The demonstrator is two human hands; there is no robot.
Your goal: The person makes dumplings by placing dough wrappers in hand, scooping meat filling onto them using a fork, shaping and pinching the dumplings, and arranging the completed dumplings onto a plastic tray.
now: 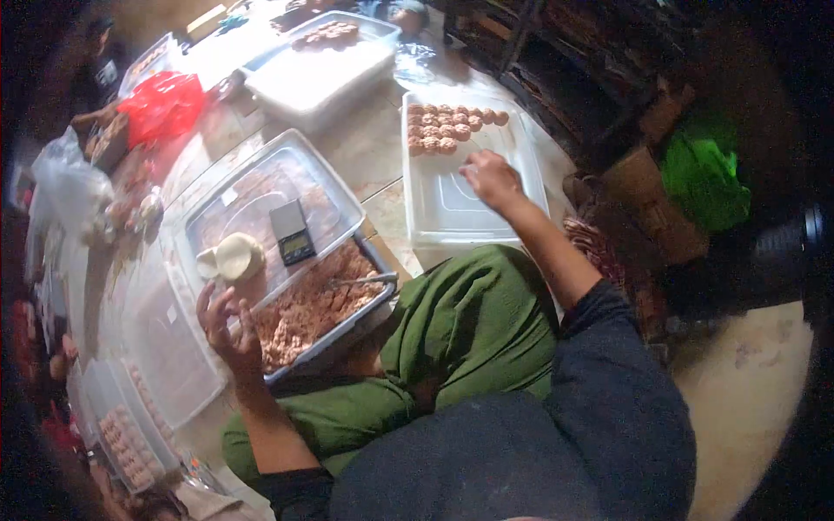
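Note:
My right hand is over a clear plastic tray, just below rows of round brown balls; its fingers are bent together, and whatever they may hold is too small to make out. Raised near the left edge of a tub of crumbly brown mixture, my left hand has its fingers apart and nothing in them. A spoon lies in the mixture. On a clear lid partly covering the tub sit a small digital scale and a pale cream-coloured round thing.
Another clear container with brown balls stands at the top. A red plastic bag and a whitish bag are at left. A box of balls sits lower left. At right are a cardboard box and a green bag.

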